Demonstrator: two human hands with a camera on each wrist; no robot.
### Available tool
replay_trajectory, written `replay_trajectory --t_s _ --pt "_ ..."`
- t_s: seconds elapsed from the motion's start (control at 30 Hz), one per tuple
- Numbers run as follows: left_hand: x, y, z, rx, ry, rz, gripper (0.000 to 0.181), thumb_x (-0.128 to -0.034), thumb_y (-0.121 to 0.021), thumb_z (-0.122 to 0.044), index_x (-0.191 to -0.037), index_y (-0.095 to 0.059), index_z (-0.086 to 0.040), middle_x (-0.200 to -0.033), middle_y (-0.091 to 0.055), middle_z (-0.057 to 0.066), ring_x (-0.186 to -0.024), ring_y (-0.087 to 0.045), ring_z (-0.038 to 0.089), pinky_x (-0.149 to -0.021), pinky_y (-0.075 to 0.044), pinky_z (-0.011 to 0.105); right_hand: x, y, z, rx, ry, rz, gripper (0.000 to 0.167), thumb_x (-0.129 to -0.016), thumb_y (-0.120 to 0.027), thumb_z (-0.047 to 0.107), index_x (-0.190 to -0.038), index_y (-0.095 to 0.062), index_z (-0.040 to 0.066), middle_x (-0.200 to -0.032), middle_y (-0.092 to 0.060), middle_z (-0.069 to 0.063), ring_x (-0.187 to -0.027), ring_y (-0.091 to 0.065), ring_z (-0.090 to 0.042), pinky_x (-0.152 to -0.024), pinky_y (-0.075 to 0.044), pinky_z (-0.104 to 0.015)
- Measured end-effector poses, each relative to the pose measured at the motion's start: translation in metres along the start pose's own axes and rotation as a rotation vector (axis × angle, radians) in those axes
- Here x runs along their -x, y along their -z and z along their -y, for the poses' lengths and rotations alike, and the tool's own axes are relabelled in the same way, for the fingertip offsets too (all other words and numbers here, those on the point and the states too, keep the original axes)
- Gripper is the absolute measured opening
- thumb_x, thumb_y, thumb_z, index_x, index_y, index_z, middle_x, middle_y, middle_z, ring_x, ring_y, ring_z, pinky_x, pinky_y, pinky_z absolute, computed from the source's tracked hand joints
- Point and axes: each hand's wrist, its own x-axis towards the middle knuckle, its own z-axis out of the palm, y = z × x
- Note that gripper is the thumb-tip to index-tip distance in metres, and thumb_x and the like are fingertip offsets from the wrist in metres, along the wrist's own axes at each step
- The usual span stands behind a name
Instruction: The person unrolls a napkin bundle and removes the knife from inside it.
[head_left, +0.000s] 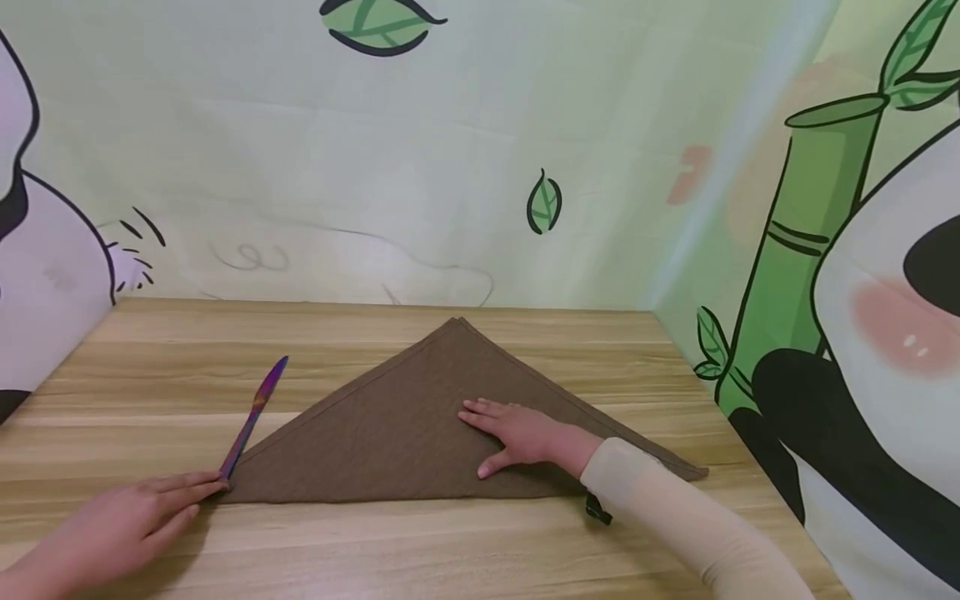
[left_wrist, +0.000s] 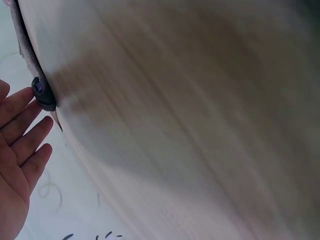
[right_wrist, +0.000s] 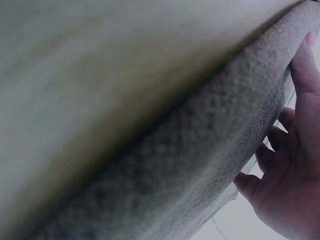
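Note:
A brown cloth napkin (head_left: pixel 375 442), folded into a triangle, lies on the wooden table with its peak toward the wall. My right hand (head_left: pixel 523 433) rests on it right of the middle, fingers spread; the right wrist view shows the same hand (right_wrist: pixel 287 185) at the thick cloth (right_wrist: pixel 200 135). At the napkin's left corner, the fingertips of my left hand (head_left: pixel 131 521) touch the cloth, fingers nearly straight. A rainbow-coloured table knife (head_left: pixel 255 412) lies slanted there, its handle end by those fingertips and its blade pointing away. The left wrist view shows that hand (left_wrist: pixel 20 150) beside the corner.
The wooden table (head_left: pixel 420 554) ends at a pale backdrop (head_left: pixel 450 150) printed with leaves. A panda and bamboo print (head_left: pixel 825 233) covers the right side wall. Below my right wrist a small black object (head_left: pixel 597 508) shows by the sleeve.

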Motion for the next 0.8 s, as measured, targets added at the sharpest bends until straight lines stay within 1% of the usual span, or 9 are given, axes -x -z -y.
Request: replay_trajectory --t_s 0.07,0.13,0.2,0.3,0.37,0.47,0.57,0.7,0.8 --pt "0.001 0.001 0.000 0.014 0.028 0.034 0.030 -0.0923 -0.074 -0.024 -0.122 -0.076 -0.021 -0.122 -0.076 -0.001 -0.103 -0.075 0.020 -0.082 -0.062 0.042 0.001 0.001 0.001 -0.005 0.010 -0.001 0.089 -0.093 -0.072 0.046 -0.162 -0.030 0.008 -0.171 -0.024 -0.014 -0.159 -0.023 -0.037 -0.125 -0.030 -0.060" --pt "0.002 0.003 0.001 0.040 0.064 0.088 0.031 -0.0947 -0.072 -0.024 -0.125 -0.075 -0.018 -0.124 -0.076 0.002 -0.105 -0.075 0.025 -0.085 -0.061 0.045 0.002 0.002 0.002 0.001 0.021 -0.001 0.089 -0.094 -0.071 0.047 -0.162 -0.030 0.007 -0.171 -0.025 -0.015 -0.159 -0.023 -0.038 -0.125 -0.030 -0.060" --pt "0.002 0.004 0.002 0.067 0.093 0.120 0.033 -0.0957 -0.071 -0.024 -0.127 -0.073 -0.014 -0.124 -0.076 0.005 -0.105 -0.075 0.028 -0.086 -0.061 0.048 0.002 0.003 0.002 -0.006 0.027 0.000 0.088 -0.094 -0.071 0.046 -0.161 -0.030 0.007 -0.171 -0.024 -0.016 -0.159 -0.023 -0.039 -0.125 -0.029 -0.061" --pt "0.001 0.006 0.004 0.103 0.116 0.131 0.037 -0.0950 -0.071 -0.023 -0.128 -0.071 -0.007 -0.121 -0.076 0.011 -0.102 -0.075 0.032 -0.085 -0.061 0.050 0.002 0.002 0.002 -0.009 0.026 0.000 0.088 -0.094 -0.071 0.046 -0.161 -0.030 0.006 -0.171 -0.025 -0.016 -0.159 -0.023 -0.039 -0.125 -0.030 -0.061" --pt "0.000 0.007 0.005 0.111 0.116 0.105 0.039 -0.0922 -0.075 -0.022 -0.127 -0.071 -0.005 -0.117 -0.077 0.012 -0.098 -0.076 0.032 -0.082 -0.062 0.050 0.001 0.002 0.002 -0.019 0.017 0.000 0.088 -0.093 -0.072 0.045 -0.162 -0.030 0.007 -0.171 -0.024 -0.015 -0.159 -0.022 -0.038 -0.125 -0.029 -0.061" --pt "-0.005 0.008 0.004 0.145 0.127 0.087 0.039 -0.0904 -0.077 -0.021 -0.124 -0.072 -0.003 -0.112 -0.078 0.014 -0.095 -0.076 0.033 -0.078 -0.062 0.051 0.001 0.000 0.001 -0.013 0.006 0.002 0.089 -0.093 -0.072 0.045 -0.162 -0.030 0.008 -0.172 -0.024 -0.014 -0.160 -0.022 -0.037 -0.125 -0.029 -0.061" --pt "-0.011 0.009 0.003 0.165 0.159 0.057 0.030 -0.0899 -0.078 -0.020 -0.116 -0.076 -0.005 -0.106 -0.079 0.011 -0.092 -0.077 0.032 -0.077 -0.062 0.049 0.000 -0.001 0.000 -0.010 0.003 0.000 0.089 -0.093 -0.072 0.046 -0.162 -0.030 0.009 -0.172 -0.024 -0.014 -0.160 -0.022 -0.037 -0.125 -0.030 -0.060" --pt "-0.018 0.013 0.004 0.193 0.221 0.004 0.012 -0.0889 -0.078 -0.014 -0.099 -0.080 -0.009 -0.094 -0.080 0.006 -0.083 -0.076 0.026 -0.072 -0.062 0.046 0.001 -0.001 0.000 -0.010 0.007 -0.002 0.090 -0.093 -0.072 0.046 -0.162 -0.030 0.008 -0.171 -0.024 -0.014 -0.160 -0.023 -0.037 -0.125 -0.030 -0.060" --pt "-0.022 0.016 0.007 0.254 0.289 0.025 0.008 -0.0903 -0.077 -0.015 -0.095 -0.079 -0.009 -0.087 -0.079 0.003 -0.076 -0.073 0.017 -0.066 -0.060 0.038 0.001 0.000 0.001 -0.004 0.011 -0.005 0.090 -0.092 -0.073 0.046 -0.162 -0.030 0.008 -0.171 -0.024 -0.014 -0.159 -0.023 -0.037 -0.125 -0.030 -0.060"
